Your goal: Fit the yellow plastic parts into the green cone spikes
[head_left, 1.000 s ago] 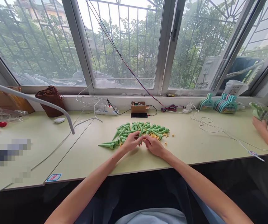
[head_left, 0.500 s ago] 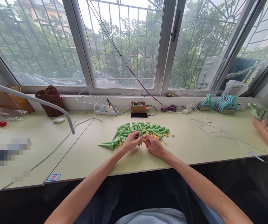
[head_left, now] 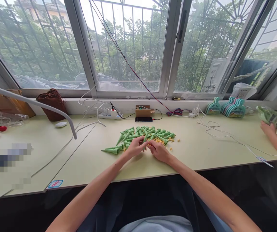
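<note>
My left hand (head_left: pixel 136 146) is closed round a green tapered plastic spike (head_left: pixel 145 136), its thin end pointing up and away from me. Against the spike's lower end, my right hand (head_left: pixel 159 150) pinches what looks like a small yellow plug (head_left: pixel 149 145), mostly covered by the fingertips. The two hands nearly meet above the table. Just behind them lies a pile of similar green spikes (head_left: pixel 130 131), with loose yellow plugs (head_left: pixel 171 149) among them and off to the right. Part of the pile is hidden by my hands.
A phone (head_left: pixel 143 119) lies before a small cardboard box (head_left: pixel 143 111). White cables (head_left: pixel 227 137) run across the table (head_left: pixel 201 154) on the right, where another person's hands (head_left: pixel 270 129) hold a clear bag with green contents. A brown drawstring pouch (head_left: pixel 52 104) stands back left.
My hands stay in the same place, with only slight finger movement at the spike's lower end. The other person's bag has shifted slightly to the left.
</note>
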Demonstrator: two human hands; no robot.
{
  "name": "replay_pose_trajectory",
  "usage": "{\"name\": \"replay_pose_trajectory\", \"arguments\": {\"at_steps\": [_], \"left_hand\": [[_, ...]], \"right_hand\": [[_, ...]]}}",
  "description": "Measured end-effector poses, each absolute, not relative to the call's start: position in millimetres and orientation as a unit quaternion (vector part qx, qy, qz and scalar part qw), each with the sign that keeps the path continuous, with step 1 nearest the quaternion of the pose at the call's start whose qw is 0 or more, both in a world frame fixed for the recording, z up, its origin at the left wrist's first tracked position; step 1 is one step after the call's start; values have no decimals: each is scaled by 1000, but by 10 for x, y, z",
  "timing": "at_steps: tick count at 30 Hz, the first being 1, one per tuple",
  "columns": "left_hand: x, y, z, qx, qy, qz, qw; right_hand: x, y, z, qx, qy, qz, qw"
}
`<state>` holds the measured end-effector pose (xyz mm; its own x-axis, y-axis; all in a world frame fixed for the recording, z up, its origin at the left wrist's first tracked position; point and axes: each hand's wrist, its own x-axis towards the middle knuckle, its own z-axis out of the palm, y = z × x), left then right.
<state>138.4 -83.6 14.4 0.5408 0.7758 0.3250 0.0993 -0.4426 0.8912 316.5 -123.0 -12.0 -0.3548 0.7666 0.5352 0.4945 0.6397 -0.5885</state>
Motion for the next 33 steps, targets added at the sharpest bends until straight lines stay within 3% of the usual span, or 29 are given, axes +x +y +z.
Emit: {"name": "replay_pose_trajectory", "arguments": {"at_steps": [33], "left_hand": [[1378, -866, 170, 759, 295, 377, 441]], "right_hand": [[3163, -1223, -122, -393, -808, 165, 407]]}}
